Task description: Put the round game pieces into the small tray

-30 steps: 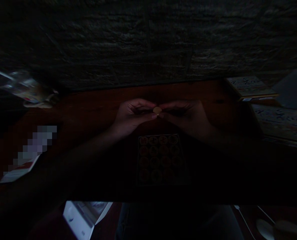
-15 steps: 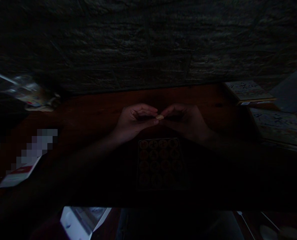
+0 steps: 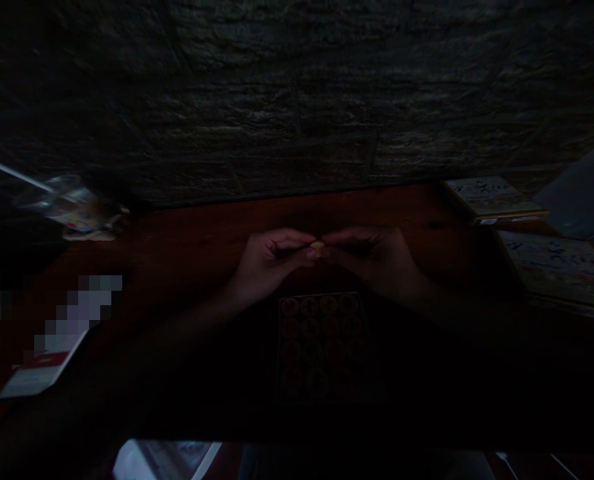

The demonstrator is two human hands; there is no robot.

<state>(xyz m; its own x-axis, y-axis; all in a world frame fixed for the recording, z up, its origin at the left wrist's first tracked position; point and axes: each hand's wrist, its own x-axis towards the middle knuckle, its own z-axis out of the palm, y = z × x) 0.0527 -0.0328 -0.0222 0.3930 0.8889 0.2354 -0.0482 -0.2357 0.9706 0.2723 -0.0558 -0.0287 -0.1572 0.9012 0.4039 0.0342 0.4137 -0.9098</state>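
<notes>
Between the fingertips of both hands is a small, pale round Chinese chess piece (image 3: 317, 249), held above the wooden table. My left hand (image 3: 269, 260) pinches it from the left with thumb and forefinger; my right hand (image 3: 381, 260) pinches it from the right. Just below the hands, nearer to me, lies a square box (image 3: 321, 294) holding rows of round pieces with characters on them. The row closest to me is very dark, and its near right corner shows no piece that I can make out.
Two flat printed boxes lie at the right, one farther back (image 3: 497, 195) and one nearer (image 3: 561, 263). A clear plastic cup (image 3: 81, 210) with a straw stands at the left, beyond a paper leaflet (image 3: 34, 380). A stone wall (image 3: 297, 100) backs the wooden table (image 3: 201, 227).
The whole view has shifted, so everything appears lower. The piece has turned slightly between my fingers, and my fingertips have come closer together around it.
</notes>
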